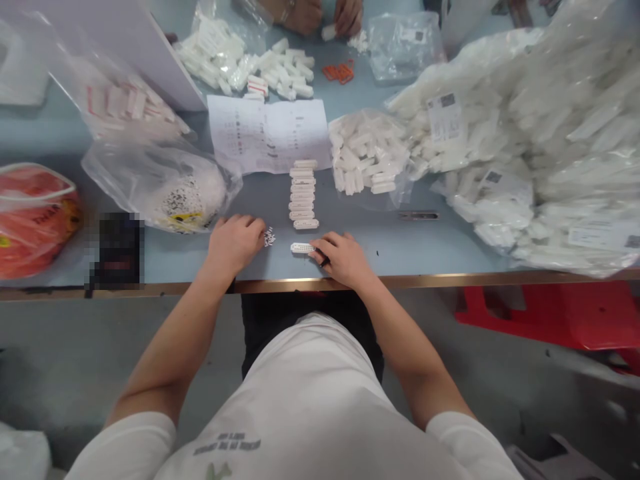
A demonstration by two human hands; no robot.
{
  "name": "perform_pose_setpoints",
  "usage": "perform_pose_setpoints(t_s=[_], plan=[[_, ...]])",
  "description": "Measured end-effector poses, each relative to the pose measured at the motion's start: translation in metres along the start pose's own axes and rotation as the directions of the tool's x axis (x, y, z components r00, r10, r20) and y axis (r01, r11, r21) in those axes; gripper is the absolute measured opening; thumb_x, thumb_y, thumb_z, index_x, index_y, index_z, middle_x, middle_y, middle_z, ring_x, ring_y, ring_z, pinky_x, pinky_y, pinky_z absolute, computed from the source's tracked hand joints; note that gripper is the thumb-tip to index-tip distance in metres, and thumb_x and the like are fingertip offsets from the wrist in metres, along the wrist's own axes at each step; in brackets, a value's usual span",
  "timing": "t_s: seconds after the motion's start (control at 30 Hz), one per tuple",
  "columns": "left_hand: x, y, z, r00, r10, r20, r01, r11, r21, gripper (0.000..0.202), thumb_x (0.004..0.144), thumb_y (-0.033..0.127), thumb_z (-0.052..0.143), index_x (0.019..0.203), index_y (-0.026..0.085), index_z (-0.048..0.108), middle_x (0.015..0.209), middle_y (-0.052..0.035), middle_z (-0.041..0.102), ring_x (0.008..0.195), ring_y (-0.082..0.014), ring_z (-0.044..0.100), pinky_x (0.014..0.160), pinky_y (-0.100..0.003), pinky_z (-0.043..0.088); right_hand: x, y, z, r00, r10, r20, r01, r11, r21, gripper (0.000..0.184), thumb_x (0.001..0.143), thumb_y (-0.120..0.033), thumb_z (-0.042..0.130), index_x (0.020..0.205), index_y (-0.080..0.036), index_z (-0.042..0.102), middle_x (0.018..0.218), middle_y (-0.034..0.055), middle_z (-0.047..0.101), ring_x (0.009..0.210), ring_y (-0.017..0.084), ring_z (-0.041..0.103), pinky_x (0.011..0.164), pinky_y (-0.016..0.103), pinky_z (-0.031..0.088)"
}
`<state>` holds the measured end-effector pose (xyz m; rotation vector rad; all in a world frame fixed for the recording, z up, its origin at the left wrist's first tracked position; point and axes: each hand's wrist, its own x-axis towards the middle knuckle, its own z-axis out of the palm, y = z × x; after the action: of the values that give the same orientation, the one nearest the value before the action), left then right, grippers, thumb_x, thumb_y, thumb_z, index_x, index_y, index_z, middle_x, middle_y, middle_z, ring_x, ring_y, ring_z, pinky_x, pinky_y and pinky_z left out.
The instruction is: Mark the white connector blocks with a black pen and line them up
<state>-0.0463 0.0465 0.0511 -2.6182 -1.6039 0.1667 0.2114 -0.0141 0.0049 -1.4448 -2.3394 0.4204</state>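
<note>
I look down at the gray table (173,260) through the head camera. The left hand (235,243) and the right hand (343,260) both rest near the front edge of the table.

The left grip is curled and low. I cannot tell if it holds anything. It is just beside a little heap of tiny white bits (269,236). The right grip is closed on a small black stick (324,262), and only the end of it shows. Its fingers (320,245) are just beside a white plastic block with many small holes (301,248), which lies flat on the table between the two hands.

Straight ahead is a neat row of white blocks (303,193), lying one after another. Behind that row is a paper with printed lines (267,133). A clear bag of white blocks (363,157) is to the right of the row, and big bags of white blocks (520,147) are piled past it. A pair of small metal snips (419,215) lies near that pile. A red bag (33,220) sits at the far left. Across the table, another person's hands (347,17) are at work by a loose pile of white blocks (280,70).
</note>
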Motion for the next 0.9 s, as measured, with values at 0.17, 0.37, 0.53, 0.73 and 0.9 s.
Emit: perform_pose_setpoints(t_s=[0.17, 0.37, 0.53, 0.73, 0.9], plan=[[-0.002, 0.009, -0.005, 0.992, 0.000, -0.124, -0.006, 0.999, -0.052, 0.016, 0.091, 0.026, 0.051, 0.088, 0.022, 0.065, 0.090, -0.0064, 0.070, 0.090, -0.0244, 0.063, 0.075, -0.039, 0.038, 0.000, 0.000, -0.001, 1.000, 0.002, 0.007, -0.002, 1.000, -0.006, 0.036, 0.103, -0.042, 0.038, 0.111, -0.021, 0.067, 0.102, 0.0086, 0.068, 0.085, 0.018, 0.057, 0.075, 0.032, 0.033], [-0.003, 0.043, -0.007, 0.961, 0.187, -0.204, -0.227, 0.955, -0.191, 0.020, 0.095, 0.028, 0.049, 0.088, 0.023, 0.067, 0.090, -0.0017, 0.073, 0.084, -0.0197, 0.062, 0.072, -0.036, 0.039, 0.000, -0.001, -0.002, 1.000, 0.015, 0.025, -0.015, 1.000, -0.007, 0.038, 0.103, -0.045, 0.038, 0.114, -0.022, 0.066, 0.103, 0.0086, 0.068, 0.087, 0.018, 0.058, 0.076, 0.032, 0.033], [-0.001, 0.056, -0.005, 0.958, 0.202, -0.205, -0.236, 0.959, -0.154, 0.023, 0.094, 0.024, 0.049, 0.084, 0.021, 0.069, 0.084, -0.0061, 0.072, 0.079, -0.0207, 0.061, 0.071, -0.037, 0.037, 0.001, 0.000, -0.001, 1.000, 0.003, 0.014, -0.003, 1.000, -0.003, 0.040, 0.103, -0.046, 0.036, 0.113, -0.022, 0.066, 0.102, 0.0091, 0.068, 0.087, 0.019, 0.058, 0.076, 0.033, 0.034], [-0.001, 0.055, -0.008, 0.945, 0.246, -0.218, -0.274, 0.956, -0.109, 0.025, 0.094, 0.018, 0.047, 0.083, 0.021, 0.069, 0.082, -0.0054, 0.072, 0.080, -0.0210, 0.060, 0.071, -0.037, 0.036, 0.000, 0.000, -0.001, 1.000, 0.002, 0.012, -0.002, 1.000, -0.009, 0.038, 0.103, -0.044, 0.037, 0.113, -0.021, 0.066, 0.101, 0.0090, 0.068, 0.085, 0.018, 0.057, 0.075, 0.033, 0.033], [-0.002, 0.054, -0.008, 0.940, 0.261, -0.219, -0.286, 0.953, -0.095, 0.026, 0.094, 0.018, 0.047, 0.084, 0.021, 0.070, 0.082, -0.0058, 0.072, 0.080, -0.0210, 0.059, 0.072, -0.037, 0.037, 0.000, 0.000, -0.001, 1.000, -0.006, 0.002, 0.006, 1.000, -0.006, 0.038, 0.103, -0.044, 0.037, 0.113, -0.021, 0.066, 0.100, 0.0080, 0.067, 0.084, 0.017, 0.057, 0.075, 0.033, 0.032]])
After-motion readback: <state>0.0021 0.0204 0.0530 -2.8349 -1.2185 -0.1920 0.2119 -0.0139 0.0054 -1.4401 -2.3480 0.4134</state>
